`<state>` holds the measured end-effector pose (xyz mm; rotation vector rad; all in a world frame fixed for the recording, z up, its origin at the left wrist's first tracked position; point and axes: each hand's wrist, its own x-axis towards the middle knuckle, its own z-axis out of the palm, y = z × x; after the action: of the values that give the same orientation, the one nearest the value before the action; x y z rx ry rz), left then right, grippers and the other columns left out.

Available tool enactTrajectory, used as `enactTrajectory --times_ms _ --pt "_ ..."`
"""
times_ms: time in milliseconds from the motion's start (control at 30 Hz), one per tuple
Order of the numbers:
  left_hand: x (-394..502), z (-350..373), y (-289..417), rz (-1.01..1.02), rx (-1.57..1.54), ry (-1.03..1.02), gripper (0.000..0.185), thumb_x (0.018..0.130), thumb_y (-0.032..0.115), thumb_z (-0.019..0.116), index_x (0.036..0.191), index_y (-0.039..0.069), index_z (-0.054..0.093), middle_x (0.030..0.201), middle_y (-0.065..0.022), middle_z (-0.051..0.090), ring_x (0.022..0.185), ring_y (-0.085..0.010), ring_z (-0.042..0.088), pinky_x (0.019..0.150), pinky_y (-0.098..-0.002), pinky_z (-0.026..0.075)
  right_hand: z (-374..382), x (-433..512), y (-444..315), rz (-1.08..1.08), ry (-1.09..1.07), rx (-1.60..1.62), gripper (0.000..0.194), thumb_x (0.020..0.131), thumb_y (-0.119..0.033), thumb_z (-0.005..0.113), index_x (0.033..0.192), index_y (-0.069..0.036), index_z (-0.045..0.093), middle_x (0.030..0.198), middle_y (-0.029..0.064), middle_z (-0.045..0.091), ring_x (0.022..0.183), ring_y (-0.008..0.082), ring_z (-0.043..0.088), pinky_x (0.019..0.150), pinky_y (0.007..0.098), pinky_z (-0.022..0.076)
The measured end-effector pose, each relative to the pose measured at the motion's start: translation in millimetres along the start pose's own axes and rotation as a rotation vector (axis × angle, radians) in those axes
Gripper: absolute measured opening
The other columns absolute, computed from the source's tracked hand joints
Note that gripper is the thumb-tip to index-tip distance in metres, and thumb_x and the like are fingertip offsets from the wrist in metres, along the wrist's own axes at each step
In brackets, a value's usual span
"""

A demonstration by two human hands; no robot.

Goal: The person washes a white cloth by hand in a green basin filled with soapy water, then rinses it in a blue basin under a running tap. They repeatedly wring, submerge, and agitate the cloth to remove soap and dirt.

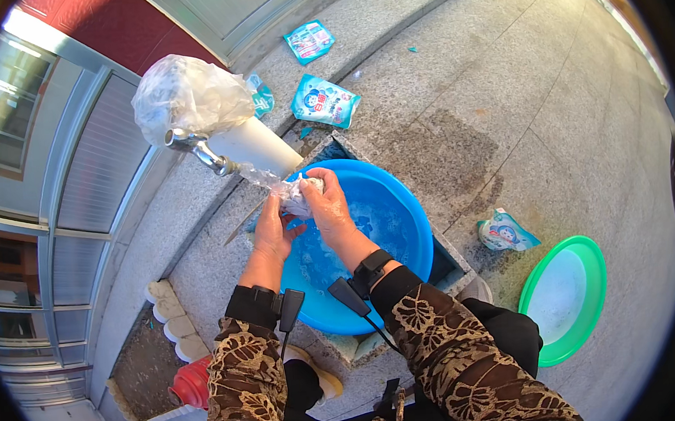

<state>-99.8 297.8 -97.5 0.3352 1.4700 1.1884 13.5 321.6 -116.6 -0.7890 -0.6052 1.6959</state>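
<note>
Water runs from a metal tap (pixel 207 155) onto a wet, crumpled whitish cloth (pixel 297 204) above a blue plastic basin (pixel 418 228). My right hand (pixel 330 208) grips the cloth from the right, fingers curled over its top. On the cloth's left side is my left hand (pixel 273 229), its fingers partly bent; part of them is hidden, and how firmly they hold cannot be told. Soapy water with bubbles lies in the basin, with something dark blue under the surface. The basin rests in a square stone sink (pixel 459 275).
A green basin (pixel 598 286) of sudsy water stands on the paving at right. Detergent pouches (pixel 325 101) lie behind the sink, and another pouch (pixel 506 232) lies to its right. A plastic bag (pixel 188 95) covers the top of the white tap post. A red container (pixel 191 383) is at lower left.
</note>
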Motion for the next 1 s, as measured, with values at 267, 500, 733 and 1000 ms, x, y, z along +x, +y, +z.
enactTrajectory --times_ms 267,500,733,1000 --pt "-20.9 17.6 -11.3 0.998 0.711 -0.091 0.013 0.085 0.005 0.057 0.097 0.001 0.055 0.105 -0.013 0.05 0.1 -0.0251 0.051 0.093 -0.0329 0.039 -13.0 7.9 -13.1 0.44 -0.054 0.273 0.026 0.094 -0.019 0.043 0.116 -0.007 0.049 0.11 0.008 0.057 0.093 0.0196 0.058 0.078 0.0348 0.0494" --pt "11.6 -16.0 -7.7 0.373 0.03 0.084 0.014 0.094 0.013 0.052 0.103 0.003 0.057 0.104 -0.0095 0.06 0.095 -0.021 0.057 0.087 -0.0348 0.044 -16.9 0.6 16.6 0.336 0.11 0.199 0.027 0.091 -0.011 0.048 0.117 -0.005 0.051 0.108 0.008 0.06 0.094 0.0207 0.059 0.079 0.0384 0.0499" --pt "-5.4 -22.5 21.0 0.393 -0.109 -0.17 0.021 0.097 0.019 0.05 0.11 0.004 0.058 0.108 -0.0061 0.061 0.099 -0.0172 0.057 0.088 -0.0318 0.044 -40.8 7.9 27.9 0.072 0.421 -0.716 0.03 0.089 -0.02 0.057 0.114 -0.004 0.058 0.105 0.0081 0.061 0.099 0.0211 0.057 0.084 0.0352 0.0464" --pt "-16.5 -10.8 31.7 0.466 0.22 -0.242 0.018 0.095 0.017 0.057 0.104 0.002 0.064 0.094 0.0003 0.063 0.086 -0.008 0.055 0.08 -0.0247 0.044 -19.7 -2.2 -8.0 0.173 -0.18 -0.45 0.032 0.086 -0.011 0.062 0.115 0.001 0.06 0.103 0.0109 0.063 0.093 0.0152 0.061 0.073 0.0292 0.0505"
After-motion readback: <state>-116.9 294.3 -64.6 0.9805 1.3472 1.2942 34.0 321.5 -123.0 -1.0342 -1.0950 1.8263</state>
